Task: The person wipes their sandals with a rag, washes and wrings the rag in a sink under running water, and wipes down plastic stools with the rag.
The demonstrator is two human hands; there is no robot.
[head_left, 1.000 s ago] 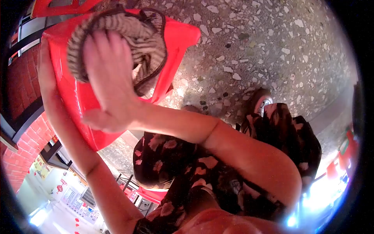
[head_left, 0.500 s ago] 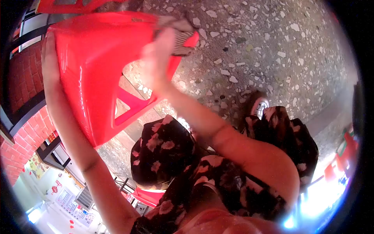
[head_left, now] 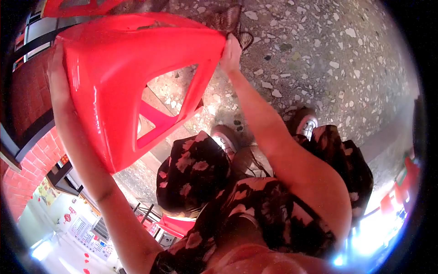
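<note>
A red plastic stool [head_left: 123,55] lies tipped in front of me, its cut-out side facing me. At its left edge my left hand [head_left: 56,66] grips the stool, fingers along the rim and partly hidden. My right hand [head_left: 232,55] is closed on a striped brown cloth [head_left: 247,41], pressed against the far right corner of the stool. Part of the cloth hangs loose beyond that corner, over the floor.
Speckled stone floor [head_left: 292,68] spreads to the right. My shoes [head_left: 224,139] are below the stool. Another red plastic piece [head_left: 82,8] shows at the upper left, above a red brick wall [head_left: 29,91]. Behind me is a red seat [head_left: 178,224].
My right hand has moved right with the cloth, from over the stool's upper side to its far right corner. The left hand and the stool have barely moved.
</note>
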